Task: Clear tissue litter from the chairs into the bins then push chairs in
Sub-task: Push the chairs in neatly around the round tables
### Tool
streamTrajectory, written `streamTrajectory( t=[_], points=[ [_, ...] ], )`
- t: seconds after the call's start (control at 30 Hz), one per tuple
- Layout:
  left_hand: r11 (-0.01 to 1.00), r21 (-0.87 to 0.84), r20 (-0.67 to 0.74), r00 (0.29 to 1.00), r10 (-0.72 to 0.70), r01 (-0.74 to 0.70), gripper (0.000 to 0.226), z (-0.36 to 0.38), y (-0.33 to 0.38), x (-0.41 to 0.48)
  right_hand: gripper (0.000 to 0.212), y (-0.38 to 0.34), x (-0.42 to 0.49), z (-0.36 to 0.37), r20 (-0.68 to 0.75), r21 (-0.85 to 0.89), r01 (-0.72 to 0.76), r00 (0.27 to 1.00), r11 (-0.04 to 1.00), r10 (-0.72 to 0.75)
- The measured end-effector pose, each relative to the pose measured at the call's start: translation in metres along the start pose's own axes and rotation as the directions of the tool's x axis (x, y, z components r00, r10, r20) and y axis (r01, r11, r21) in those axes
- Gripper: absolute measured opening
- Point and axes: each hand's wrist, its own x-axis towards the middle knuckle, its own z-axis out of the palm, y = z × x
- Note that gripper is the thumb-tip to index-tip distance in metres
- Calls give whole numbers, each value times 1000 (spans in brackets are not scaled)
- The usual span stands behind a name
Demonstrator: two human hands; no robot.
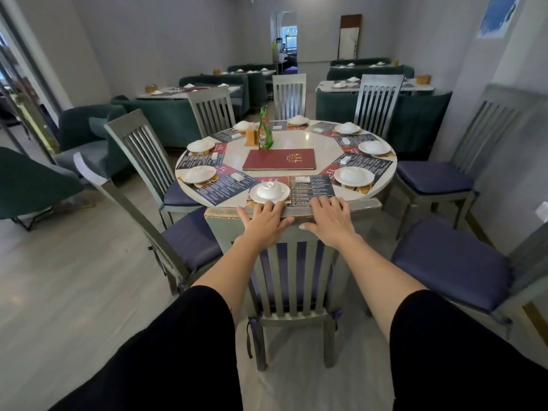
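Note:
A grey slatted chair (292, 280) with a blue cushion stands right in front of me, its top rail against the near edge of the round table (296, 140). My left hand (264, 222) and my right hand (329, 222) both grip that top rail, fingers curled over its far side and thumbs on the near face. More grey chairs ring the table: two at the left (139, 161), two at the right (444, 179), three at the far side. Their blue cushions look bare; I see no tissue and no bin.
The table carries white bowls on plates, printed placemats, a red menu (279, 159) and a green packet (263, 129). Green sofas (166, 120) and other set tables fill the back. Open floor lies left of me.

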Motion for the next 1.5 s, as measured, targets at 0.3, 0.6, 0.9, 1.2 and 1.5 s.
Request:
streamTrajectory(
  t=[0.3, 0.6, 0.9, 1.2, 1.5],
  points=[
    [999, -41, 21, 1000, -4, 5, 45, 3, -2, 33, 54, 14, 28, 7, -6, -10, 33, 999, 999, -33],
    [999, -29, 15, 999, -45, 46, 48, 3, 5, 35, 58, 18, 33, 9, 2, -53, 48, 999, 997, -48],
    [997, -21, 33, 997, -70, 71, 49, 3, 5, 38, 61, 17, 30, 10, -47, -90, 55, 997, 994, -60],
    [996, -66, 20, 998, -56, 57, 47, 2, -3, 37, 61, 4, 31, 9, -33, -105, 7, 999, 994, -10],
    [997, 53, -31, 998, -58, 60, 52, 3, -8, 27, 64, -6, 24, 8, 7, -9, -11, 1000, 1000, 12]
  ],
)
